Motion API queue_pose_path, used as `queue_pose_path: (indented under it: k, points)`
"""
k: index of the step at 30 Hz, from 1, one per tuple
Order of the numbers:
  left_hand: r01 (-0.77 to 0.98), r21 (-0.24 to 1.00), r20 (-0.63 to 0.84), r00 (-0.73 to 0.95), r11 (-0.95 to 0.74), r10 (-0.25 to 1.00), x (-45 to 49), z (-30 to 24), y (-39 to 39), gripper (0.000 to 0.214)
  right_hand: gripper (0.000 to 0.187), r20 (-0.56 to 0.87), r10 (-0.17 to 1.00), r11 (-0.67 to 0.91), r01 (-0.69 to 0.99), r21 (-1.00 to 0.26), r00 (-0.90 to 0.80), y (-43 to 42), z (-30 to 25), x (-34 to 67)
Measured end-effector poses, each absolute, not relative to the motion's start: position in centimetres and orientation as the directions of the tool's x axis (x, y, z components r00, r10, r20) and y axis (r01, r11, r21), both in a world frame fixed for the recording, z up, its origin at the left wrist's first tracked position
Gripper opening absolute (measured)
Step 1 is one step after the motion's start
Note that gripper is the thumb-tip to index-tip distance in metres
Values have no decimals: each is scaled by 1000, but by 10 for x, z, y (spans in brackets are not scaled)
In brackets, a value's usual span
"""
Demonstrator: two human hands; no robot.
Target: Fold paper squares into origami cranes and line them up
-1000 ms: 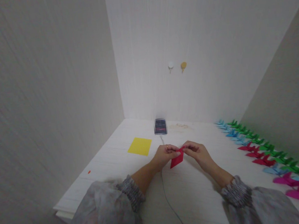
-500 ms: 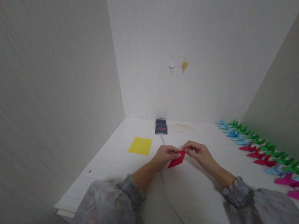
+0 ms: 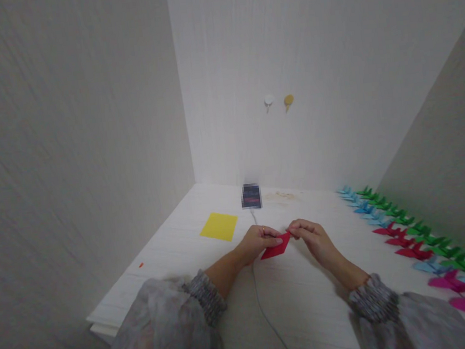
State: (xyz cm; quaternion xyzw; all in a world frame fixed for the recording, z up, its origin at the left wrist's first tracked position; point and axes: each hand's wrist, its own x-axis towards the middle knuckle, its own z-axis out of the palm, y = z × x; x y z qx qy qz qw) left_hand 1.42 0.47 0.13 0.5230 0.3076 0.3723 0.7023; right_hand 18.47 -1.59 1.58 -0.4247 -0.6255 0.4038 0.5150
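Head view: red folded paper sits between the two hands, over a white tabletop. Left hand pinches it, thumb on the upper face, other fingers partly hidden; gold ring on one finger. Right hand pinches the paper's right-hand corner between thumb and fingertips. Both cuffs gathered, grey sleeves.

Yellow paper square lies flat, beyond the left hand and off to its left. Pixelated dark block near the back wall; pale cable runs from just in front of it, behind the left hand, toward the near edge. Small orange scrap at far left.

Right side: rows of folded-paper cranes, green, blue, red, magenta. Two hooks on the wall, one white, one yellowish.
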Motion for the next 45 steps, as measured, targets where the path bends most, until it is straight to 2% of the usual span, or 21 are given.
queue_pose_path:
  k: [4, 11, 16, 21, 26, 32, 35, 38, 41, 45]
  points:
    - [-86, 992, -37, 486, 90, 873, 14, 1, 6, 30, 23, 308, 951, 309, 147, -940, -32, -14, 18, 185]
    - [69, 991, 78, 392, -113, 917, 15, -4, 9, 34, 20, 244, 965, 264, 374, -889, -100, -16, 17, 177]
    - [175, 959, 144, 372, -221, 917, 14, -6, 11, 35, 17, 178, 978, 205, 326, -923, -110, -16, 18, 176]
    - [225, 945, 138, 386, -239, 912, 14, -4, 10, 31, 14, 97, 992, 114, 258, -959, -78, -16, 20, 175]
    - [135, 983, 64, 390, -126, 919, 17, -6, 11, 28, 16, 88, 996, 89, 255, -963, -18, -16, 20, 175]
    - [-107, 983, 179, 356, -150, 917, 18, -7, 12, 39, 15, 201, 979, 199, 271, -942, -22, -13, 16, 175]
    - [-132, 983, 166, 357, -126, 919, 18, -6, 11, 43, 19, 227, 974, 222, 197, -955, 3, -13, 15, 172]
    - [-138, 982, 170, 370, -127, 913, 19, -7, 11, 43, 24, 153, 987, 158, 134, -978, -49, -15, 15, 168]
    - [-147, 983, 160, 394, -110, 905, 19, -9, 12, 47, 22, 104, 991, 117, 161, -980, -90, -17, 15, 167]
    - [-123, 992, 91, 451, -39, 888, 18, -9, 11, 53, 20, 117, 993, 117, 192, -974, -13, -18, 15, 169]
